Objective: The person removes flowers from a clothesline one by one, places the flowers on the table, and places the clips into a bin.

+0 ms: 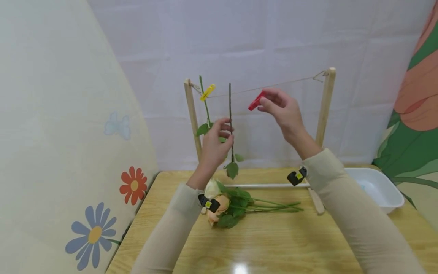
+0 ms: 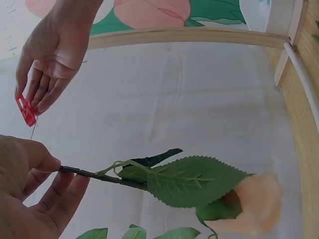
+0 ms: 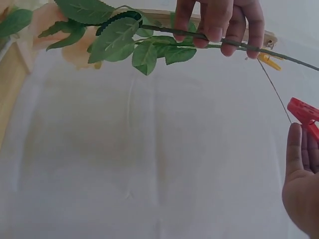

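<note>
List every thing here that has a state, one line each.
left hand: pinching a rose stem, bloom hanging down
held rose stem: upright at the string, unclipped
right hand: pinching the red clothespin
red clothespin: held beside the string, not on it
yellow clothespin: clipped on the string, holding a stem
roses on table: lying flat

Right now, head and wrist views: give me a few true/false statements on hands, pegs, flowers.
1. The right hand pinches a red peg. True.
2. The left hand holds a rose stem with the bloom hanging down. True.
3. The yellow peg lies on the table. False: it is clipped on the string, holding another stem.
4. The red peg already clamps the held stem to the string. False: it is still apart from it.
5. More roses lie on the table. True.
</note>
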A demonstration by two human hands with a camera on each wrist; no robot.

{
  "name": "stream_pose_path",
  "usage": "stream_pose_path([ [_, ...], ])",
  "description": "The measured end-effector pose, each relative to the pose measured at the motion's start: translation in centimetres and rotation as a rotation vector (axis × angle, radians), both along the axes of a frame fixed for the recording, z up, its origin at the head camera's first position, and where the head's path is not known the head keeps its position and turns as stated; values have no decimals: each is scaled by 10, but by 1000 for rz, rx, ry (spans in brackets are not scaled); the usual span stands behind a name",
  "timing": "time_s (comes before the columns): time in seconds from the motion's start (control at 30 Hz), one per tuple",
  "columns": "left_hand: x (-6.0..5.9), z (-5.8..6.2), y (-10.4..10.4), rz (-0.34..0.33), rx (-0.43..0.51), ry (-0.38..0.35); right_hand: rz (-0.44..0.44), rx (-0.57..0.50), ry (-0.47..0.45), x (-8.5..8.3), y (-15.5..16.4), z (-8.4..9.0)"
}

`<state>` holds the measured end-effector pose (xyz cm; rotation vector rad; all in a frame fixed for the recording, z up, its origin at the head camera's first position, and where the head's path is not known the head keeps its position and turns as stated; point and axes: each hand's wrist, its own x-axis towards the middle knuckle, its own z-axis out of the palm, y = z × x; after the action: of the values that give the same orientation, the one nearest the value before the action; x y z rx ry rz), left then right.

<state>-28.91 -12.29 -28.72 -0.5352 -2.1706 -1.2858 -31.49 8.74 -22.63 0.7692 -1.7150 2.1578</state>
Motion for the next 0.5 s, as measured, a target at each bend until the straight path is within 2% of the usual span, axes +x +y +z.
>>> stream_pose_path([
  [0.27,10,-3,1,-7,-61,-34,26,30,7,4,12,-9],
  [0.5,18,-8,0,-9,-93,-38,2,122,13,11,25,-17],
])
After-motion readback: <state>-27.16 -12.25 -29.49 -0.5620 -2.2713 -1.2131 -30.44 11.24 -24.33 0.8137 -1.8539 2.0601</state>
